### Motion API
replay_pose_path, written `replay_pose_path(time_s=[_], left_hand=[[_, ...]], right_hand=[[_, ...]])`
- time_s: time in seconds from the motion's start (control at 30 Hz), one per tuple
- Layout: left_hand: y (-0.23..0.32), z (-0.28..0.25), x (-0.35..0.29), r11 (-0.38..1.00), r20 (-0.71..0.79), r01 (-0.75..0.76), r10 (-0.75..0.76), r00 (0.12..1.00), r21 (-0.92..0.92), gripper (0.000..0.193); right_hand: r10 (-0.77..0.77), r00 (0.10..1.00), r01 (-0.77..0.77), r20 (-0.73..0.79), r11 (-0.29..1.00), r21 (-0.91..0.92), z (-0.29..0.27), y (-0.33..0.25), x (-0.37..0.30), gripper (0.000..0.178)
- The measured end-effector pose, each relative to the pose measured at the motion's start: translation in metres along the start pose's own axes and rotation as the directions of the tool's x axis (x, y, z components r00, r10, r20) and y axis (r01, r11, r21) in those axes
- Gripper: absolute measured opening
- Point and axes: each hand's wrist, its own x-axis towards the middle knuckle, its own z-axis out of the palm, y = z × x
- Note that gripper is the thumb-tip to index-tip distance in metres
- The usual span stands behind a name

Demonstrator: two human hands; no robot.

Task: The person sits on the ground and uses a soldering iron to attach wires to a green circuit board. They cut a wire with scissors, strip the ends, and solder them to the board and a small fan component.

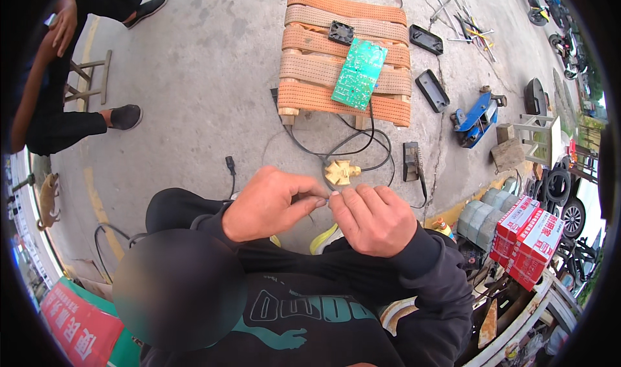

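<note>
Both hands pinched together at frame centre, left hand [272,202] and right hand [372,218] fingertip to fingertip on a thin wire [327,200], lying left-right between them, equally near.

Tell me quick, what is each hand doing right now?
Left hand: fingers pinched shut on something tiny, too small to identify.
Right hand: fingers curled, tips meeting the left hand's at the same tiny thing.
</note>
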Motion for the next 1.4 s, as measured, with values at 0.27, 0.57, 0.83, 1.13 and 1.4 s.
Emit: replay_pose_path(time_s=[0.27, 0.57, 0.83, 1.13, 1.4], left_hand=[[0.001, 0.013, 0.017, 0.997, -0.054, 0.071, -0.069, 0.996, 0.028, 0.011], [-0.005, 0.008, 0.030, 0.833, -0.047, 0.270, -0.332, 0.942, -0.482, 0.016], [-0.003, -0.003, 0.026, 0.759, -0.087, 0.233, -0.355, 0.931, -0.608, 0.018], [-0.006, -0.008, 0.018, 0.693, -0.052, 0.081, -0.169, 0.984, -0.716, 0.018], [0.016, -0.008, 0.012, 0.921, 0.076, 0.192, -0.177, 0.981, -0.338, 0.013]], right_hand=[[0.314, 0.944, -0.330, 0.105, 0.867, 0.372, 0.013, 0.007, -0.014, 0.012], [0.640, 0.611, -0.617, 0.466, 0.017, 0.787, 0.018, 0.034, -0.014, 0.026], [0.246, 0.965, -0.193, -0.091, 0.900, 0.390, 0.015, 0.016, -0.003, 0.044], [0.206, 0.969, -0.156, -0.136, 0.938, 0.309, 0.009, 0.015, 0.000, 0.031], [0.081, 0.986, -0.051, -0.145, 0.978, 0.204, 0.005, 0.010, -0.005, 0.030]])
